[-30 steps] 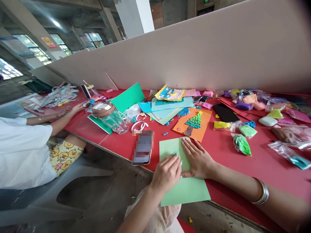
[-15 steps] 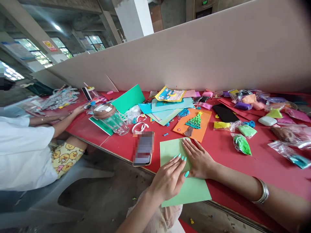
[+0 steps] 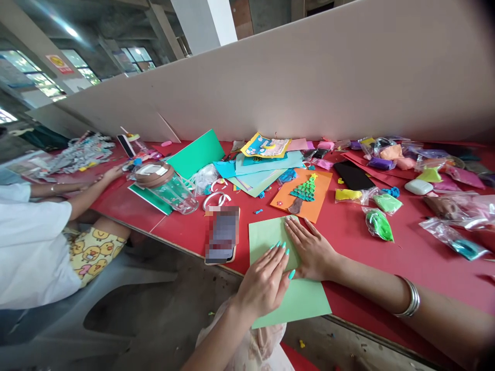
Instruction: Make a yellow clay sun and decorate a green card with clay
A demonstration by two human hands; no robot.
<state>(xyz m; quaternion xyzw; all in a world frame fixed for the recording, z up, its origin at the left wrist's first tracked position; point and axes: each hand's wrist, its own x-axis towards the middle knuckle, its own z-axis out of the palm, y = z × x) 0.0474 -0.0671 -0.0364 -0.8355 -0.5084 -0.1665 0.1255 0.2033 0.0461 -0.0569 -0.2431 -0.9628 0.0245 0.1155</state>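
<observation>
A light green sheet of paper lies on the red table, its near end reaching past the front edge. My left hand rests on the sheet, fingers stretched out and pointing up and right, thumb apart. Across the upper part of the paper lies my right hand, flat with its fingers spread toward the far edge. Neither hand is gripping anything. Just beyond the paper is an orange card with a green clay tree on it. To the left lies a phone with a blurred screen.
A lidded clear cup, a green card and stacked coloured papers stand further back. Bagged clay, a black phone and a white case are on the right. At the left sits another person.
The view has shifted slightly, so everything sits a little further left and higher. Both hands stay in nearly the same place on the green paper.
</observation>
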